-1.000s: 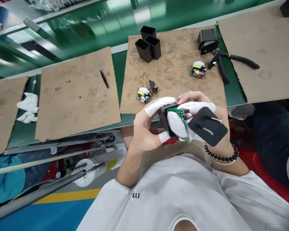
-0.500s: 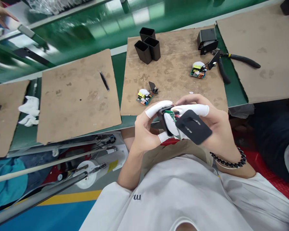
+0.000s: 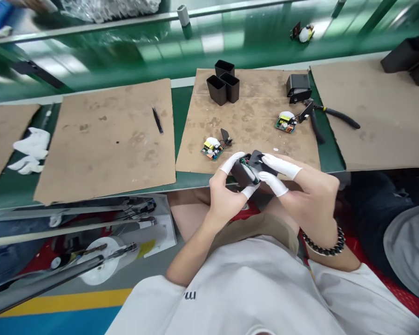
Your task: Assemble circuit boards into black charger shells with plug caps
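Observation:
Between finger and thumb, my left hand grips a black plastic charger case, tilted above the bench's front edge. A green circuit board with a white part sits partly inside its mouth. My right hand pinches the black end cover with the plug blades, which is close against the case opening. White finger cots cover the thumb and forefinger of both hands. On the cardboard beyond lie one loose circuit board with its cover wired on and another board further right.
Three black cases stand upright at the back of the cardboard mat. Pliers lie beside a partly closed case. Tweezers rest on the left mat, and white gloves further left. Another person sits at the right.
The board has gone deeper into the case. The end cover has turned and moved left, close to the case opening, and my right fingers now pinch it. The view has shifted.

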Demonstrator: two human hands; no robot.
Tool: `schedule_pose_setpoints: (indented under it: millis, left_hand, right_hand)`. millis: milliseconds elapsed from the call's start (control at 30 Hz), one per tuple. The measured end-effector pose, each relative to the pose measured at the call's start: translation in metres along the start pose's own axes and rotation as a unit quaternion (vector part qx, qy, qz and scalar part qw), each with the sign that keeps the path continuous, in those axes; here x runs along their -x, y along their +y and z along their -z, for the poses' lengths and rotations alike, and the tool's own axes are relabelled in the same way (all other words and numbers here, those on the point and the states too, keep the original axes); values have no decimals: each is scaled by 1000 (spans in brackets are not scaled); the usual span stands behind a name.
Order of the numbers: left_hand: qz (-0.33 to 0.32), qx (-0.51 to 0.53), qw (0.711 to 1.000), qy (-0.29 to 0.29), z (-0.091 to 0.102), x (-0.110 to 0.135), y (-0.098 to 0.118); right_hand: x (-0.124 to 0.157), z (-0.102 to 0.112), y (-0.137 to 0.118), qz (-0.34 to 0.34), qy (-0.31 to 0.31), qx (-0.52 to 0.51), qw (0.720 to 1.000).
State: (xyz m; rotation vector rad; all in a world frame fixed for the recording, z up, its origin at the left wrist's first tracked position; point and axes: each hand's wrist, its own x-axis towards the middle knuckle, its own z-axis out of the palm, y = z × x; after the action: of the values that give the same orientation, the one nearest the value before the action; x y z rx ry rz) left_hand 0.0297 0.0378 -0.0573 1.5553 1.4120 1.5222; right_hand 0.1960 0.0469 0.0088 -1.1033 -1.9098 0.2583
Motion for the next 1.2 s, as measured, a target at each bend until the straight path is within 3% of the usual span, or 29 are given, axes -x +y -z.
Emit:
schedule_pose_setpoints:
  millis: [100,267,400,500,667,767,833,933,1100,1200]
  left_hand:
    - [-35,-56,997,36,-15,-6,-9]
    - [-64,-125,990,31,-33,-12,-23]
    - [-79,-171,982,33,-37,-9,-29]
    - [-80,-206,975,18,-35,-8,-31]
    - [-137,-276,951,-10,-8,-4,-28]
    - [-205,-294,932,44,24,5,-28]
    - [-215,-311,922,84,46,9,-31]
    - [-192,-332,915,127,69,13,-39]
    - [-144,-323,922,157,72,14,-51]
    - [-138,-320,926,149,65,14,-54]
  right_hand:
    - [0,-14,6,-22,28,44,998]
    - [-3,-32,18,-84,10,54,995]
    - [6,-46,28,-69,45,-43,996]
    - [13,-54,41,-34,32,-46,998]
    - [1,-49,54,30,-3,-6,1000]
    - [-14,-40,54,59,32,23,997]
    - [-20,-37,53,75,57,57,994]
    - [-24,-37,54,84,11,85,993]
    - [-22,-39,59,25,7,136,990]
    - [-21,-43,63,3,-59,176,983]
